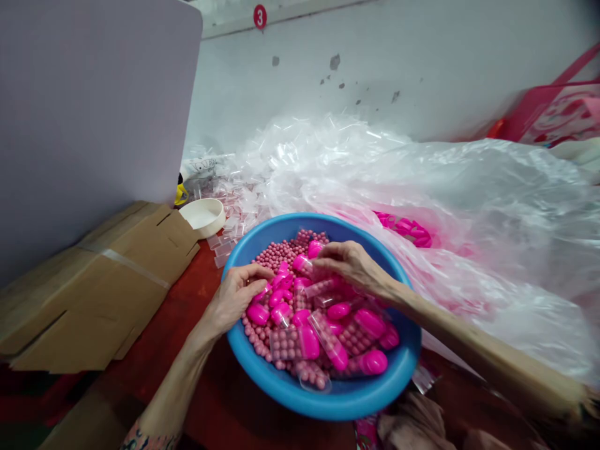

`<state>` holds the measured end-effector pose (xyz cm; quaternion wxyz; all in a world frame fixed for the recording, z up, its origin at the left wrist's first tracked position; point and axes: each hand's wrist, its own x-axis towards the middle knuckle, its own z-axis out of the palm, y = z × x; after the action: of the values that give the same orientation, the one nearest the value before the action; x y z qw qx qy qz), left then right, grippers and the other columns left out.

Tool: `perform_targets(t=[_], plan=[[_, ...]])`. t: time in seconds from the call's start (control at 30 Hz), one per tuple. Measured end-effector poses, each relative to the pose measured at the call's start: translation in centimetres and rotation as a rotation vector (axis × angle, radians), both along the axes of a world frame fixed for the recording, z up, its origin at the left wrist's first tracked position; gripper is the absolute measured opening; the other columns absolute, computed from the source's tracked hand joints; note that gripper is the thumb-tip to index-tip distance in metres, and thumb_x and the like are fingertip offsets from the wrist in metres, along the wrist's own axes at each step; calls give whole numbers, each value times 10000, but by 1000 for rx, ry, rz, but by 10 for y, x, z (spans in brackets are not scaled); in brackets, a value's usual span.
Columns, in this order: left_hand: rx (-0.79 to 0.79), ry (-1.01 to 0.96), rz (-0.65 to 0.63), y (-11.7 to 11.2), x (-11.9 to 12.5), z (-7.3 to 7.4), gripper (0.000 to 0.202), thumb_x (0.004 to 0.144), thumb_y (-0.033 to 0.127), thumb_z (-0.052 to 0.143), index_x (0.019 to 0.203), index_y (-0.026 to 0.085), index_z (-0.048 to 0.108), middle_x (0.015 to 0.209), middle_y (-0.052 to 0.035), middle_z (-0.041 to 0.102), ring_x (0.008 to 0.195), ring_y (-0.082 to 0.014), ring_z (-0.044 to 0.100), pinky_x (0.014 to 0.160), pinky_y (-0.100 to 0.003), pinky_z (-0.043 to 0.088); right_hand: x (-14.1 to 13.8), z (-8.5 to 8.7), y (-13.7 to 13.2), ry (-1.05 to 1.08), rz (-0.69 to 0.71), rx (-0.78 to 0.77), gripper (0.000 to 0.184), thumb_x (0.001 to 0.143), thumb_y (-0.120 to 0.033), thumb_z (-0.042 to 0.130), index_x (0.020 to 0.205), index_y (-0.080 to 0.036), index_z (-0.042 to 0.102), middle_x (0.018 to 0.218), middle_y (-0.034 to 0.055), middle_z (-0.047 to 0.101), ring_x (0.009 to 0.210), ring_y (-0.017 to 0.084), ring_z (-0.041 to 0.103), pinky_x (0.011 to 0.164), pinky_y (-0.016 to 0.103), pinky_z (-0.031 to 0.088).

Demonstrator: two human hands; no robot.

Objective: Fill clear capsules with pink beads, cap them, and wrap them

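A blue basin holds loose pink beads and several clear plastic containers filled with beads and closed with bright pink caps. My left hand is over the basin's left side, thumb and fingers closed around a bright pink cap. Over the upper right of the beads, my right hand has its fingers bent together at a small clear container with a pink end; its fingertips partly hide it. Loose pink caps lie between the two hands.
Empty clear containers heap against the wall behind the basin. Plastic sheeting spreads to the right, with pink caps in it. Flattened cardboard and a white round lid are at left on the red table.
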<state>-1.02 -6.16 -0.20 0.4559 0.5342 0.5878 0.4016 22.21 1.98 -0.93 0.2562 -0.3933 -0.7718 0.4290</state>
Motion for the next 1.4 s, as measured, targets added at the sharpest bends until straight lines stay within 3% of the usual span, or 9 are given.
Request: perform_targets(t=[0.13,0.33,0.57,0.7,0.77,0.87,1.03,1.23,1.4], plan=[[-16,-4,-25,0,0,0,131,689,169,632,793,155,710,735,4,670,668,-139,558,669,-267,405,-1,20,-8,-121,191,174,261,817,-389,619,678,-169,640,674,11,604,643,146,532,627,277,385],[-41,-92,5,2,5,6,228,653,232,680,860,145,640,838,-14,662,711,-132,582,682,-259,442,-4,48,-13,-194,141,456,300,918,-394,496,1045,-167,646,924,100,634,826,226,577,760,388,450],[9,-76,-89,4,32,11,236,635,332,664,751,188,517,697,30,597,689,-149,595,651,-272,480,-21,-6,-54,-161,302,642,581,903,-178,334,1461,-88,200,1318,186,517,1187,282,505,995,488,418],[29,143,-153,24,26,13,128,690,273,651,707,167,581,650,24,593,603,-139,553,587,-271,441,-5,-35,-69,-168,199,619,572,939,-172,260,1495,-162,126,1276,185,563,1137,298,567,900,466,504],[57,284,-175,44,25,15,73,728,222,652,726,155,626,687,11,621,677,-161,581,659,-298,459,3,-43,-74,-156,140,615,567,960,-167,196,1508,-209,54,1397,175,460,1255,293,480,968,477,468],[89,483,-141,80,36,11,107,825,243,637,858,142,645,898,-31,660,877,-201,614,817,-400,484,9,-50,-79,-128,130,633,581,975,-172,158,1505,-287,-51,1490,90,357,1359,238,351,1081,457,376],[71,682,-7,125,65,-10,285,881,311,587,1118,154,591,1158,-89,608,1011,-237,602,857,-461,501,6,-57,-82,-88,122,682,577,989,-215,151,1489,-285,-128,1435,81,444,1338,218,387,1113,465,331],[55,709,-13,132,72,-26,278,881,320,586,1106,158,597,1137,-84,617,985,-229,611,837,-445,513,16,-58,-88,-118,130,648,653,923,-129,256,1509,-282,15,1540,13,261,1388,261,287,1153,511,249],[50,560,-27,132,70,-27,275,878,315,590,1099,153,601,1123,-79,621,956,-225,619,810,-429,524,20,-45,-92,-78,152,555,653,900,-108,255,1507,-282,90,1526,23,298,1377,247,306,1126,480,301]])
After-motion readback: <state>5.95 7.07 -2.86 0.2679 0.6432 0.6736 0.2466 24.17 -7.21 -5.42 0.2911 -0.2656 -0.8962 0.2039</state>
